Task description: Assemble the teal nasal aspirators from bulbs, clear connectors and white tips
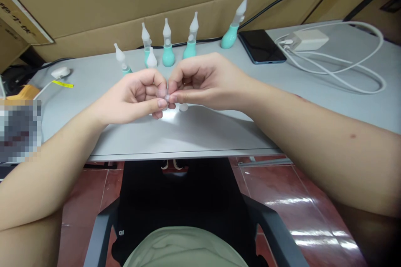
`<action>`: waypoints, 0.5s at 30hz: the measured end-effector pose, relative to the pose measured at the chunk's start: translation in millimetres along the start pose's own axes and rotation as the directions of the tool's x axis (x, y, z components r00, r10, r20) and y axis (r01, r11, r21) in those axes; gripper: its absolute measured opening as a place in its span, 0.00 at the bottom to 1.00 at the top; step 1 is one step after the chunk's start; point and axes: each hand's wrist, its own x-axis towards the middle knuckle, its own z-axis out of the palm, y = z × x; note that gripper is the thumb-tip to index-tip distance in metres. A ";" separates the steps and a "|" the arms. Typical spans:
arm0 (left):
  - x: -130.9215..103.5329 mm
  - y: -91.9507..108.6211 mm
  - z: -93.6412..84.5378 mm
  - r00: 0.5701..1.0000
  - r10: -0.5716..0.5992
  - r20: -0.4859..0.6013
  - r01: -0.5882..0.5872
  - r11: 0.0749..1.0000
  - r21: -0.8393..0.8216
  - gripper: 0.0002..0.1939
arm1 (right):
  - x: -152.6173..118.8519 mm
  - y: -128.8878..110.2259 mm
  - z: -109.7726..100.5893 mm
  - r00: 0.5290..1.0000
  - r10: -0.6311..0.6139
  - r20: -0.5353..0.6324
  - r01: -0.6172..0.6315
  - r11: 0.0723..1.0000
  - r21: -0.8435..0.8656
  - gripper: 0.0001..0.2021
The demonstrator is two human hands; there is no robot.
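My left hand (138, 96) and my right hand (206, 81) meet above the grey table, fingertips pinched on a small clear piece (167, 97) between them. The fingers mostly cover it. Just under my right fingers, a small white piece (183, 107) lies on the table. Behind the hands, several teal bulbs with clear and white tips stand in a row, among them a middle one (168, 55) and a tilted one (230, 35) at the right. A white tip (152, 58) is in front of one bulb. My left hand partly hides the leftmost bulb (126, 69).
A black phone (262, 46) lies at the right of the grey table (175, 137), beside a white charger (310, 39) with a looped cable. A white device (61, 72) with a yellow tag is at the left. Cardboard (125, 0) stands behind, with black cables along it.
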 end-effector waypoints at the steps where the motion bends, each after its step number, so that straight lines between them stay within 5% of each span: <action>1: 0.6 0.5 0.2 1.000 0.007 0.004 -0.007 1.000 -0.018 0.17 | -0.1 0.3 -0.4 1.000 0.002 0.004 -0.002 1.000 -0.003 0.13; 15: 2.8 7.1 0.9 0.999 -0.036 0.023 0.037 0.997 -0.063 0.16 | -1.6 2.1 -3.2 1.000 0.002 0.028 0.000 0.999 -0.046 0.14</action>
